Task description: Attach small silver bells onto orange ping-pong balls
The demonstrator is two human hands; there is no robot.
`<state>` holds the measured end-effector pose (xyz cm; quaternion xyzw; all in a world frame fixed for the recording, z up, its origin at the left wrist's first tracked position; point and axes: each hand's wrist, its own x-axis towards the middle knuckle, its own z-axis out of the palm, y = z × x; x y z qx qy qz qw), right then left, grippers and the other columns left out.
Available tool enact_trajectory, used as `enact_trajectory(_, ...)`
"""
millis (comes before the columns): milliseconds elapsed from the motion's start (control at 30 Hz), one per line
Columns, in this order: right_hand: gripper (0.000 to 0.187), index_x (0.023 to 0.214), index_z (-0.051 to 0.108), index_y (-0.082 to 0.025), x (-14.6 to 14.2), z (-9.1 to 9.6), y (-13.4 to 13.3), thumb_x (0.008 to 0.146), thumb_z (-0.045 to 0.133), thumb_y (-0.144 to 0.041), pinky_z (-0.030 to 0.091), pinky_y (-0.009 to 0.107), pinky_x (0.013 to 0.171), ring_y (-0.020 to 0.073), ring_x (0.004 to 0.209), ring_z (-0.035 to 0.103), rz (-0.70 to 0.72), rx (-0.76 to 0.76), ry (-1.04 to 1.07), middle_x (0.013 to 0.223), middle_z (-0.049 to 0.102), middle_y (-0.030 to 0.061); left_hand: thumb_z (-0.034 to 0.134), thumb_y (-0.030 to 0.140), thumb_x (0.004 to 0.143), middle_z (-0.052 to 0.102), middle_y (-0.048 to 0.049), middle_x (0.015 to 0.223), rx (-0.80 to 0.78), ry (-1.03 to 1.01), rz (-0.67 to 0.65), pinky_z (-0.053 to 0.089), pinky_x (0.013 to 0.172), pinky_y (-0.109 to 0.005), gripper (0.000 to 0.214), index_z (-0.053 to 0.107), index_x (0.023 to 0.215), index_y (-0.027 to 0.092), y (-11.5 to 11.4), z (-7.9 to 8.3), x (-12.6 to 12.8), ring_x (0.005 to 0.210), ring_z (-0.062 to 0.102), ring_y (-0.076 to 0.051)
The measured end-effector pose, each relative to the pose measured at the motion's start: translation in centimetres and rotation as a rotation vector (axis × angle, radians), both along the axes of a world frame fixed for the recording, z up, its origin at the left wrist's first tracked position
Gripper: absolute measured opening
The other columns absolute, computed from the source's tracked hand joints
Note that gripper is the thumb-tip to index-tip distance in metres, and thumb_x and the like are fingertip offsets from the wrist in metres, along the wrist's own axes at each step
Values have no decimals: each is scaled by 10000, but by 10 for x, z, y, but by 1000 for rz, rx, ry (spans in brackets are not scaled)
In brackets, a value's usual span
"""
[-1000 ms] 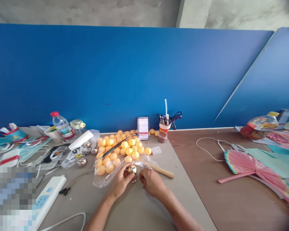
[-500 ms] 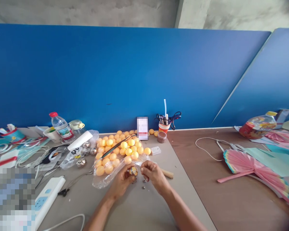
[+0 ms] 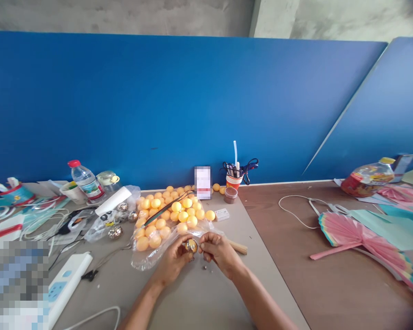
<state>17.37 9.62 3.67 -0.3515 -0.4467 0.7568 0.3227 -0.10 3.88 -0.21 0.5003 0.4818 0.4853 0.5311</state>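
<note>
My left hand (image 3: 172,260) is closed around an orange ping-pong ball (image 3: 192,245) partly covered with shiny silver beads. Just right of it, my right hand (image 3: 217,252) pinches thumb and fingertips together close to the ball; whatever is between them is too small to make out. Below the hands, a few loose silver beads (image 3: 205,267) lie on the grey desk (image 3: 206,302). Beyond my fingers a clear plastic bag (image 3: 147,261) spreads under many orange ping-pong balls (image 3: 165,233).
Dark tweezers (image 3: 165,211) rest across the balls. Several bead-covered balls (image 3: 115,232) sit to the left, near a power strip (image 3: 67,286) and cables. Wooden sticks (image 3: 238,247), a small white box (image 3: 222,214) and a pen cup (image 3: 234,179) stand right. A pink fan (image 3: 361,238) lies farther right.
My right hand has moved slightly left, its fingertips now nearer the ball. The left hand keeps its hold with little movement. The view has shifted very slightly.
</note>
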Motion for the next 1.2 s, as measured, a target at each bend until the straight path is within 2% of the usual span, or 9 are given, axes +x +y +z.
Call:
enact_trajectory(167, 132, 683, 587, -149, -2, -3, -1, 586, 606, -237, 247, 234, 507, 63, 466, 371, -3, 48, -77, 504, 462, -68, 711, 445, 771, 565, -34, 921, 30, 5, -8, 432, 699, -272, 489, 593, 1184, 213, -1, 5, 2, 782, 506, -158)
enact_trajectory(333, 107, 662, 565, -147, -4, -4, -4, 595, 591, -227, 245, 228, 493, 53, 467, 359, 22, 58, -110, 518, 458, -66, 697, 426, 787, 591, -64, 1051, 47, 35, -29, 466, 762, -298, 458, 599, 1185, 222, -2, 6, 3, 893, 547, -198)
enact_trajectory(667, 94, 659, 535, -170, -5, -5, -4, 611, 557, -248, 353, 239, 494, 79, 429, 420, 90, 9, -137, 462, 493, -54, 666, 384, 808, 629, -67, 1030, 55, 102, -38, 465, 848, -339, 413, 591, 1175, 211, -1, 0, 1, 945, 576, -224)
enact_trajectory(967, 82, 662, 510, -185, -4, -7, -4, 608, 567, -208, 376, 237, 491, 100, 440, 471, 75, -32, -220, 437, 506, -58, 640, 267, 801, 634, -59, 1042, 50, 257, -18, 465, 869, -340, 362, 614, 1158, 217, -5, 14, 6, 945, 583, -218)
enact_trajectory(1067, 112, 648, 512, -185, -3, -6, -2, 588, 596, -228, 372, 237, 489, 98, 432, 469, 86, -63, -216, 431, 506, -57, 639, 274, 807, 633, -59, 1035, 54, 265, -22, 470, 864, -344, 358, 617, 1161, 228, -5, 9, 5, 936, 584, -220)
enact_trajectory(1200, 169, 675, 538, -176, 0, -4, 2, 557, 619, -266, 360, 235, 499, 91, 426, 472, 171, -129, -151, 447, 532, -49, 663, 363, 805, 636, -76, 1061, 73, 193, -7, 468, 887, -364, 410, 602, 1186, 225, -3, -2, 2, 955, 583, -233)
